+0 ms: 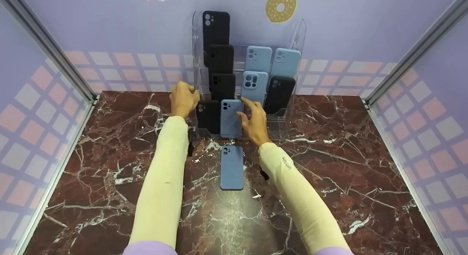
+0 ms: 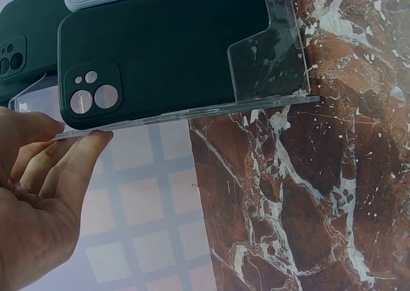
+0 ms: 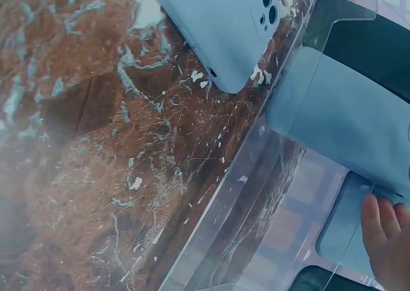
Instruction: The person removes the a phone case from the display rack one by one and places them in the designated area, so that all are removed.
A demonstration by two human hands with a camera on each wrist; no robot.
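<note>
A clear tiered display stand (image 1: 278,134) holds black and blue phone cases. My left hand (image 1: 183,99) pinches the stand's left side wall between thumb and fingers, as the left wrist view shows beside a black phone case (image 2: 166,60) in the front tier. My right hand (image 1: 255,119) is at the right edge of a blue phone case (image 1: 231,119) in that same tier, thumb and fingers spread apart. In the right wrist view its fingertips overlap a light blue case (image 3: 346,220) farther back. Another blue phone case (image 1: 231,169) lies flat on the table before the stand.
The stand is on a dark red marbled table (image 1: 347,174), against a lilac back wall (image 1: 128,28) with pink and white squares. Side panels (image 1: 22,156) flank the table. Behind the front tier stand more black cases (image 1: 215,26) and light blue cases (image 1: 287,63).
</note>
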